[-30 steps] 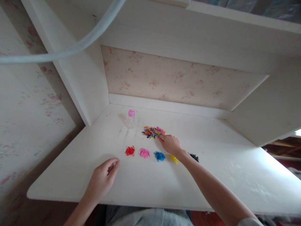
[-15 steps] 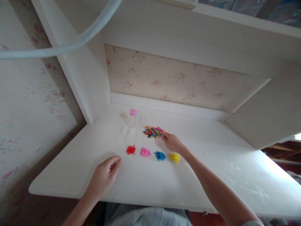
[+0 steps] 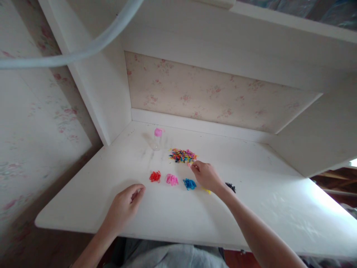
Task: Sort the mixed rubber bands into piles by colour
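Note:
My right hand (image 3: 206,175) pinches a small pink rubber band (image 3: 189,165) at the near right edge of a mixed heap of coloured rubber bands (image 3: 181,155). Its wrist partly covers a yellow pile (image 3: 208,190). Beyond the forearm a black pile (image 3: 231,187) shows in part. My left hand (image 3: 126,201) rests on the desk, fingers curled and thumb against them, with nothing visible in it. Sorted rubber bands lie in a row in front of the heap: a red pile (image 3: 155,176), a pink pile (image 3: 172,179) and a blue pile (image 3: 189,184).
A clear bottle with a pink cap (image 3: 157,138) stands behind the red pile on the white desk (image 3: 167,219). Side panels and a shelf (image 3: 223,48) enclose the desk. A white curved tube (image 3: 92,48) crosses the upper left.
My right hand has drawn slightly back towards me from the heap, with a pink band now showing at its fingertips. It covers more of the yellow pile; the black pile has come into sight.

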A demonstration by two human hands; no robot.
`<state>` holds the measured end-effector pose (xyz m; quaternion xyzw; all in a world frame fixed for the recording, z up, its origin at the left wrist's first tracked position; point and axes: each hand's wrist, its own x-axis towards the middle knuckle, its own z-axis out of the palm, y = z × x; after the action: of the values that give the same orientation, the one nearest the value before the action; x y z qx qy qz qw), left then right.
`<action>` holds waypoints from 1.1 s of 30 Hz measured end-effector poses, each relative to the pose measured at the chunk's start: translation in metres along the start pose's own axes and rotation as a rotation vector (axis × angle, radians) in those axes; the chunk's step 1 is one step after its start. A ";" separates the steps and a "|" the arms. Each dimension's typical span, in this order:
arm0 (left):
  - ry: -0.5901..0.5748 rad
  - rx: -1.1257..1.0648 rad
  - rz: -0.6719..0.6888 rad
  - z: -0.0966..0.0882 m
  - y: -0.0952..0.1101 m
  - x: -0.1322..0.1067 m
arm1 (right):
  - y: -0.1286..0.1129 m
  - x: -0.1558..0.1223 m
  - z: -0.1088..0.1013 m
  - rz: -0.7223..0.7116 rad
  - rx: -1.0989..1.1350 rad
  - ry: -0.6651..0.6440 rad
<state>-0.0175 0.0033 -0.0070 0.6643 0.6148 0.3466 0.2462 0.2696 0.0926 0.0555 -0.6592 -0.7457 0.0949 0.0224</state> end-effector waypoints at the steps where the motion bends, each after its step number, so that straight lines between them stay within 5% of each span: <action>1: -0.006 -0.003 0.000 0.000 0.000 0.000 | -0.008 -0.009 0.002 -0.014 0.004 0.012; 6: -0.021 0.009 0.010 0.001 -0.002 0.001 | -0.041 -0.037 0.018 -0.099 -0.022 0.047; 12: -0.034 0.027 0.028 0.000 -0.001 0.001 | -0.054 -0.039 0.031 -0.103 -0.131 0.002; 23: -0.031 0.041 0.064 0.002 -0.002 0.000 | -0.058 -0.039 0.033 -0.115 -0.139 -0.061; 33: -0.067 0.049 0.041 0.000 0.003 0.000 | -0.039 -0.054 0.030 -0.083 -0.055 0.063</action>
<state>-0.0161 0.0031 -0.0046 0.6938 0.6008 0.3140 0.2433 0.2337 0.0311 0.0375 -0.6308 -0.7735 0.0528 0.0316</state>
